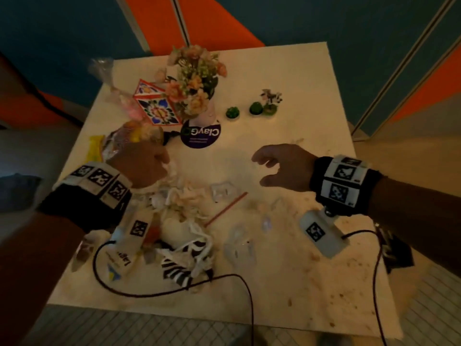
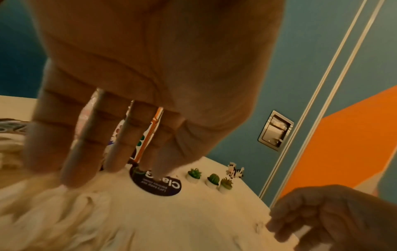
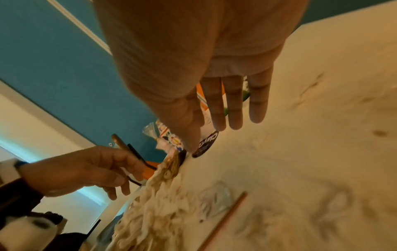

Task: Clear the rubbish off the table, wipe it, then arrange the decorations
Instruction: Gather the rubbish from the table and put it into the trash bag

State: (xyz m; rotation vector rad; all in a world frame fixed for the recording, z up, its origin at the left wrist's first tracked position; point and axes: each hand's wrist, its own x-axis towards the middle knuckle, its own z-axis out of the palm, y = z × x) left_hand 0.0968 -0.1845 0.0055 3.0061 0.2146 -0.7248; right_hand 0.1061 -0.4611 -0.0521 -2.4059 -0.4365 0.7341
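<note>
A heap of crumpled white tissue (image 1: 184, 203) lies on the white table (image 1: 287, 71), mixed with clear plastic wrappers (image 1: 222, 192), a thin red straw (image 1: 227, 208) and a black-and-white striped wrapper (image 1: 179, 268). My left hand (image 1: 149, 166) hovers over the heap's far edge; in the left wrist view its fingers (image 2: 96, 152) point straight down at the tissue (image 2: 53, 212) and hold nothing. My right hand (image 1: 269, 168) floats above bare table to the right, fingers (image 3: 234, 110) loose and empty. A flower vase (image 1: 197, 86) stands on a round purple coaster (image 1: 200, 136).
Small potted succulents (image 1: 232, 112) and a flower figurine (image 1: 270, 101) stand at the back right. A patterned tile (image 1: 157, 106), a clear food bag (image 1: 119, 101) and a yellow wrapper (image 1: 96, 148) crowd the left. Crumbs and stains (image 1: 336, 283) speckle the front right corner.
</note>
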